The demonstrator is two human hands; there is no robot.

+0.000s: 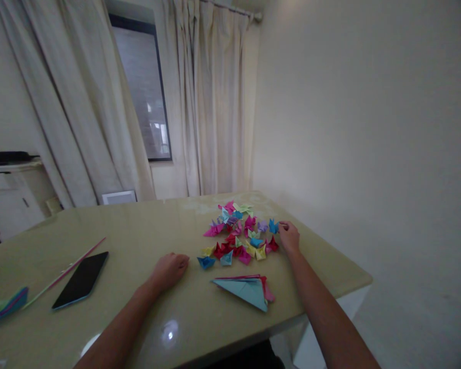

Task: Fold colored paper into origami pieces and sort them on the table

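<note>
My right hand (pixel 289 235) reaches to the right side of a pile of small folded paper figures, its fingers pinched at a blue origami figure (pixel 273 226). My left hand (pixel 171 267) rests on the table left of the pile, fingers curled in, with nothing visible in it. The pile holds several figures in pink, red, yellow, purple, green and blue, among them a red one (pixel 223 249), a yellow one (pixel 260 252) and a blue one (pixel 206 262) nearest my left hand. Closer to me lies a larger stack of folded paper (pixel 246 291), light blue on top with pink beneath.
On the left of the glossy table (pixel 138 230) lie a dark tablet or phone (pixel 82 279), a long thin pink and green strip (pixel 75 264) and blue folded paper (pixel 7 307). A wall (pixel 349 154) borders the right side; curtains (pixel 218 102) hang behind.
</note>
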